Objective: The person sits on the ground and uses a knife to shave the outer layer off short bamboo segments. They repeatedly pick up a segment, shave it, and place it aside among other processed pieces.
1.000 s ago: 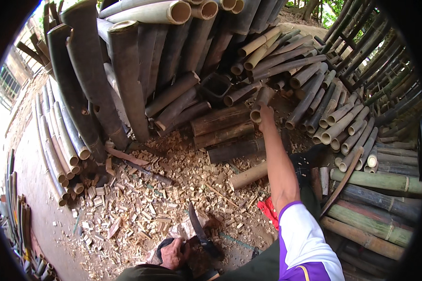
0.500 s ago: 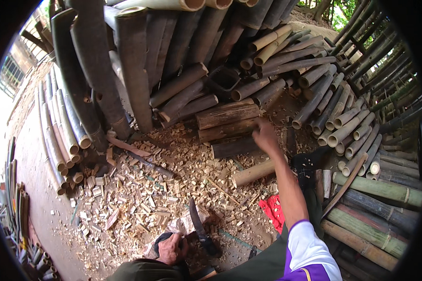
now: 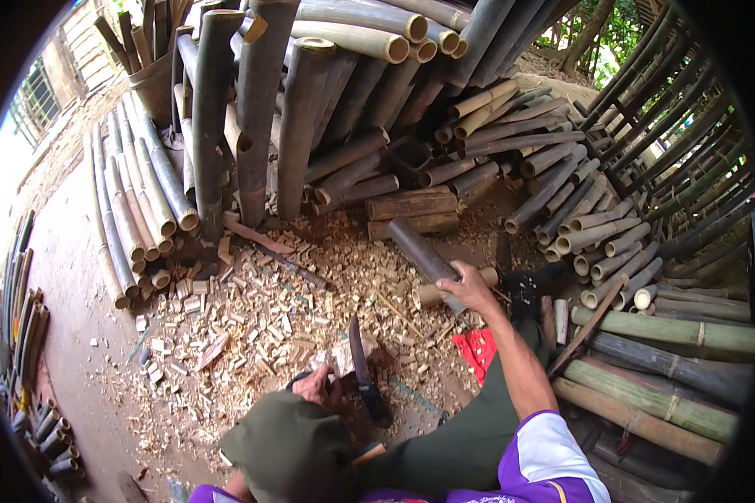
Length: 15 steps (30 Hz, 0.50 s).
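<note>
My right hand (image 3: 470,287) is closed round the near end of a short dark bamboo piece (image 3: 419,250), which slants up and away to the left. A paler bamboo piece (image 3: 429,296) lies beneath it on the ground, partly covered by the held piece and my hand. At lower centre my left hand (image 3: 315,386) is curled, partly hidden behind my knee in green trousers (image 3: 289,440); what it grips cannot be made out. Just right of it is a knife (image 3: 361,365), dark blade pointing away and black handle toward me, beside a pale wood block (image 3: 341,355).
Wood chips (image 3: 252,327) cover the ground. A second long blade (image 3: 289,264) lies among them at the left. Ahead are two split logs (image 3: 412,204) and upright dark bamboo poles (image 3: 302,126). Stacked bamboo (image 3: 608,230) fills the right. A red cloth (image 3: 476,352) lies near my leg.
My right hand has taken the dark bamboo piece from beside the split logs, lifted and tilted it, and drawn it nearer. My knee now covers more of my left forearm and hand.
</note>
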Each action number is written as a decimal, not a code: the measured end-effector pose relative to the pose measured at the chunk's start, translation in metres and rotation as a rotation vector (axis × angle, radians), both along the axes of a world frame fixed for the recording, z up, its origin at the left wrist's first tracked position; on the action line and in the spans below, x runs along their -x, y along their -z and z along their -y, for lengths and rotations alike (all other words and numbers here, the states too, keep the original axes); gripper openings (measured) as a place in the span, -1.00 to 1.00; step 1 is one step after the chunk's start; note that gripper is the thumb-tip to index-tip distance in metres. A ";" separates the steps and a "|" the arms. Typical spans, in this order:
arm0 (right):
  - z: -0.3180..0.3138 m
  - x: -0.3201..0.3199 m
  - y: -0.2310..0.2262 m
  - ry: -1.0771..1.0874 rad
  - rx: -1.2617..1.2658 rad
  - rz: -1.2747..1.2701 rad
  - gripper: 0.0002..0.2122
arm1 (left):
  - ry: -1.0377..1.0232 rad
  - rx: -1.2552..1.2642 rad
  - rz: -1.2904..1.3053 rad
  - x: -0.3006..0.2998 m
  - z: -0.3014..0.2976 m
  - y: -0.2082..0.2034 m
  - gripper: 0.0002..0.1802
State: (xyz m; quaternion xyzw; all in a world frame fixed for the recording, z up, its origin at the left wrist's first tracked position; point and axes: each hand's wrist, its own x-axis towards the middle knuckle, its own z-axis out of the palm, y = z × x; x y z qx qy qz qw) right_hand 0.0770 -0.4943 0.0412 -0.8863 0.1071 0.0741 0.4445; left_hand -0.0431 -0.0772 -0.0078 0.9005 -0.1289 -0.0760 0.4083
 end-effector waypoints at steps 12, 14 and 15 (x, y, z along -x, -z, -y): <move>-0.191 0.172 -0.011 0.053 -0.434 0.097 -0.50 | -0.247 1.088 -1.082 -0.060 0.012 -0.043 -0.56; -0.206 0.176 0.027 0.174 -0.252 -0.141 -0.53 | -0.410 0.996 -0.956 -0.061 -0.005 -0.011 -0.54; -0.208 0.178 0.038 0.171 -0.068 -0.353 -0.52 | -0.476 0.998 -0.911 -0.061 -0.010 -0.007 -0.53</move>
